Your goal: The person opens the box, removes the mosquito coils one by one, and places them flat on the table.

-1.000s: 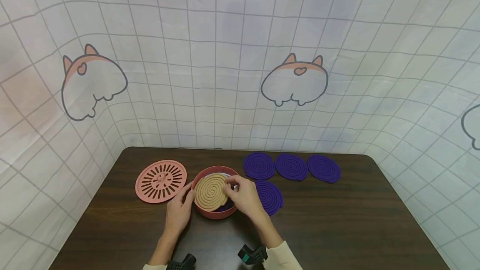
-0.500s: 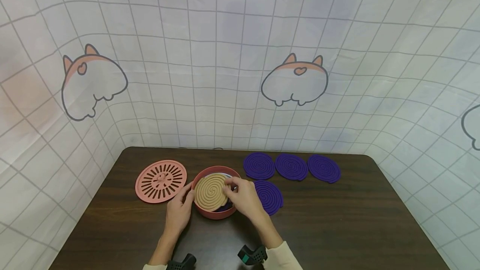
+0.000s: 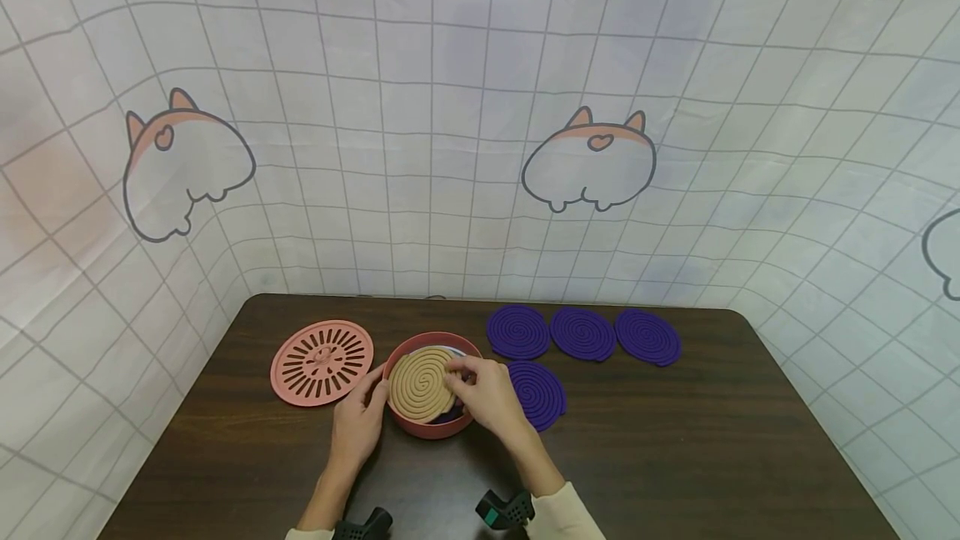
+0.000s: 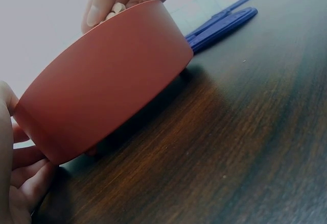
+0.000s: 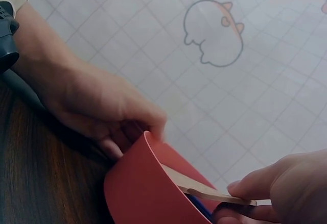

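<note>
A round red mosquito-coil box (image 3: 429, 430) stands on the table. My left hand (image 3: 358, 423) grips its left side, with the thumb at the rim and fingers against the outer wall. My right hand (image 3: 489, 392) pinches the right edge of a tan mosquito coil (image 3: 418, 386) between thumb and fingers. In the right wrist view, the tan coil (image 5: 204, 189) lies slanted across the box mouth, partly inside. Something dark purple (image 3: 448, 415) shows beneath it in the box; most of it is hidden.
A slotted pink lid (image 3: 322, 357) lies left of the box. Three purple mosquito coils (image 3: 582, 333) lie in a row at the table's back. Another purple coil (image 3: 542, 397) lies nearer, partly behind my right hand. A patterned white curtain (image 3: 420, 148) surrounds the table.
</note>
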`<state>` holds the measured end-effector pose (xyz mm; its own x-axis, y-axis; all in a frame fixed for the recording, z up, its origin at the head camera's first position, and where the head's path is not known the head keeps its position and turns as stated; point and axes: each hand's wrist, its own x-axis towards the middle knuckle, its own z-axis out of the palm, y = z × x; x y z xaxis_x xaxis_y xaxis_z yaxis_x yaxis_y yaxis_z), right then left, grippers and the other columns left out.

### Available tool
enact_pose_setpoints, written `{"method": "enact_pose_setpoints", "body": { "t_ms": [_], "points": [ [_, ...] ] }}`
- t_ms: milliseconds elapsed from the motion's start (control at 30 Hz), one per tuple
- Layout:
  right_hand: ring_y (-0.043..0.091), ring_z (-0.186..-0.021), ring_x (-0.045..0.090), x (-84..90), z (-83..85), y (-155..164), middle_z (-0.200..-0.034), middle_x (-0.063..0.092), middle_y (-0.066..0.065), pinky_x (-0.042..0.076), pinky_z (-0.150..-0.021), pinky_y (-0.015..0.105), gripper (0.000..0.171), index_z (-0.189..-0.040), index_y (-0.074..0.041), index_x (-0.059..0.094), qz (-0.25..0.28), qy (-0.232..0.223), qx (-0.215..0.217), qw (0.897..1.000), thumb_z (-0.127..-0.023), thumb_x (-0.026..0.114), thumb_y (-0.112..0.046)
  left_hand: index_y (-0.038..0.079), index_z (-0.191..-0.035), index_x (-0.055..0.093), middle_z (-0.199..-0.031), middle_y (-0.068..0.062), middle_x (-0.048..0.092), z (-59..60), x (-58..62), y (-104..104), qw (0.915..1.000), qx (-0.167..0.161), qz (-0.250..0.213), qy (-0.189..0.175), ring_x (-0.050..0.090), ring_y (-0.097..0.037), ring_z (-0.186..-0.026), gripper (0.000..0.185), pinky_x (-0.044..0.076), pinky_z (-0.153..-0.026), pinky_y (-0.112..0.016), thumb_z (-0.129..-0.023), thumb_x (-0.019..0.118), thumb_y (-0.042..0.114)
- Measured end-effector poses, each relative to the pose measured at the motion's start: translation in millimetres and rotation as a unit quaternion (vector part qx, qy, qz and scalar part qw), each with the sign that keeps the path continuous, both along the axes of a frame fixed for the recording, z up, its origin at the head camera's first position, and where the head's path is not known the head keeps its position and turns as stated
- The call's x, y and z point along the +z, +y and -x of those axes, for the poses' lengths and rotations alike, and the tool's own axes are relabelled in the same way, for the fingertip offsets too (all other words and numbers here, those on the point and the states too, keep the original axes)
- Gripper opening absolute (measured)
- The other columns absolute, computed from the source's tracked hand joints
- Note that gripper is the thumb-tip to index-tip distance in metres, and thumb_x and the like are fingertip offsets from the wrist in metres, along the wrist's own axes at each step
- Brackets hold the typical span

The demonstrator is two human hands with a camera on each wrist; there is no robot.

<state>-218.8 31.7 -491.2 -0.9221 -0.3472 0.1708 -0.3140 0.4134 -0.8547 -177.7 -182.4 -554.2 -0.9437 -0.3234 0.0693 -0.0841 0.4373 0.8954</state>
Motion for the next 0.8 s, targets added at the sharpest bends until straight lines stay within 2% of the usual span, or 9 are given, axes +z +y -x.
{"method": "enact_pose_setpoints", "body": {
  "t_ms": [433, 800],
  "points": [
    [0.014, -0.047, 0.063, -3.0, 1.8, -1.7, -0.071, 0.073, 0.008, 0.051, -0.043, 0.024, 0.018, -0.106, -0.003, 0.076, 0.031, -0.020, -0.005, 0.999, -0.091, 0.071, -0.012, 0.017, -0.140, 0.060, -0.140, -0.010, 0.063, 0.1, -0.4, -0.4, 1.0000, 0.001, 0.002, -0.003, 0.054, -0.029, -0.135, 0.043, 0.043, -0.111, -0.053, -0.104, 0.050, 0.038],
    [0.010, -0.049, 0.062, -4.6, 2.4, -1.2, -0.075, 0.072, 0.010, 0.044, -0.042, 0.019, 0.019, -0.109, -0.005, 0.076, 0.045, -0.034, -0.013, 0.998, -0.092, 0.071, -0.012, 0.017, -0.140, 0.060, -0.139, -0.010, 0.063, 0.7, 0.8, 0.0, 1.0000, 0.000, 0.006, 0.003, 0.056, -0.029, -0.133, 0.041, 0.045, -0.109, -0.052, -0.104, 0.051, 0.035]
  ]
}}
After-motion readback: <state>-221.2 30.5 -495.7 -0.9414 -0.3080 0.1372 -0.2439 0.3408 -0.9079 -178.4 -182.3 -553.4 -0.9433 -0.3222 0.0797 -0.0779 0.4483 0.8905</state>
